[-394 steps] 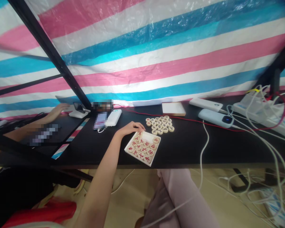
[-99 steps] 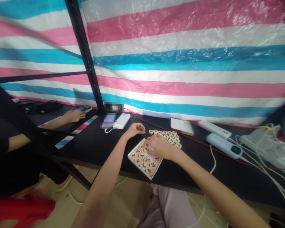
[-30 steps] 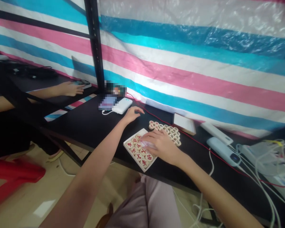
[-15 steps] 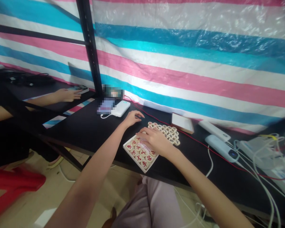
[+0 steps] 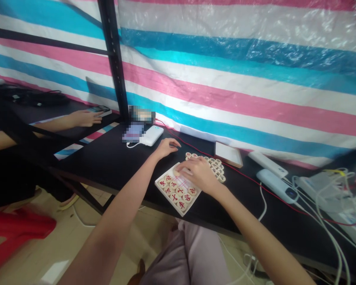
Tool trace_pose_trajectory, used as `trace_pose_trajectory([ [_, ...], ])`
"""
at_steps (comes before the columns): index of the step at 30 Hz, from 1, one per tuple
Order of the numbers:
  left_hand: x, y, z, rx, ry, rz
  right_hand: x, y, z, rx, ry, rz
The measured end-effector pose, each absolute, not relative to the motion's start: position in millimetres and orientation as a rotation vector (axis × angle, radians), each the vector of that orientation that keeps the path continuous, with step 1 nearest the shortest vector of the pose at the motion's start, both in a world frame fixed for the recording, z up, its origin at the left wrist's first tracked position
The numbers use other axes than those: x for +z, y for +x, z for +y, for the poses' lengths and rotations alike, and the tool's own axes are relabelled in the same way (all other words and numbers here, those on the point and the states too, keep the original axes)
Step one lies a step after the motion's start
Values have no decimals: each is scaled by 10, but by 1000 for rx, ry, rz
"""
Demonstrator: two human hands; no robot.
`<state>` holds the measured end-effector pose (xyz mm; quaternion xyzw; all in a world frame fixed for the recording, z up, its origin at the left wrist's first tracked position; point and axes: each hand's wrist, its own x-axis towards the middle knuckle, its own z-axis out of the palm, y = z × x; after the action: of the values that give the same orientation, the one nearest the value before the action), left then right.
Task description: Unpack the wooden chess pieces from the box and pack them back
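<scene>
A white square tray (image 5: 159,183) lies near the front edge of the black table (image 5: 112,158). It holds several round wooden chess pieces (image 5: 178,198) with red characters. Part of its floor is bare and shows red grid lines. My right hand (image 5: 197,175) hovers over the tray's far corner, its fingertips closed on a chess piece (image 5: 176,173) there. My left hand (image 5: 166,147) rests on the table just behind the tray, with the fingers loosely stretched and nothing in them. A loose heap of more chess pieces (image 5: 217,168) sits right behind my right hand.
A flat white lid (image 5: 228,154) lies behind the heap. Power banks (image 5: 150,135) (image 5: 277,185) and a tangle of cables (image 5: 329,190) fill the table's back and right. Another person's hand (image 5: 84,118) rests on the neighbouring table to the left. A black post (image 5: 112,63) rises beside it.
My right hand has slid from the tray's middle to its far corner, uncovering the gridded floor. My left hand has stayed behind the tray.
</scene>
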<state>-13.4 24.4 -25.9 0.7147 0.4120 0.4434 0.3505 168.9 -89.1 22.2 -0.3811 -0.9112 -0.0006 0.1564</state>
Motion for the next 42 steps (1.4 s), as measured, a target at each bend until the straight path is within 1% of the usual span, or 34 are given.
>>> trace_pose_trajectory([
  [3, -243, -129, 230, 1147, 1863, 1090, 283, 1831, -802, 86, -1194, -2498],
  [6, -231, -124, 228, 1143, 1860, 1093, 262, 1880, -784, 92, -1161, -2566],
  [10, -240, -126, 243, 1143, 1841, 1070, 148, 1748, -865, -36, -1096, -2706],
  [16, -277, -135, 267, 1149, 1853, 1066, 111, 1557, -910, -189, -1119, -2675],
  [19, -307, -132, 268, 1129, 1860, 1062, 199, 1625, -877, -144, -1131, -2611],
  [23, -359, -119, 255, 1115, 1852, 1063, 304, 1895, -768, 1, -1307, -2357],
  [26, -384, -105, 251, 1137, 1824, 1090, 292, 2087, -669, 128, -1370, -2267],
  [30, -389, -104, 271, 1166, 1796, 1138, 203, 2144, -614, 241, -1330, -2290],
  [35, -396, -115, 294, 1157, 1821, 1165, 105, 2053, -657, 265, -1241, -2282],
  [42, -380, -108, 264, 1173, 1806, 1215, 5, 2002, -684, 154, -1297, -2236],
])
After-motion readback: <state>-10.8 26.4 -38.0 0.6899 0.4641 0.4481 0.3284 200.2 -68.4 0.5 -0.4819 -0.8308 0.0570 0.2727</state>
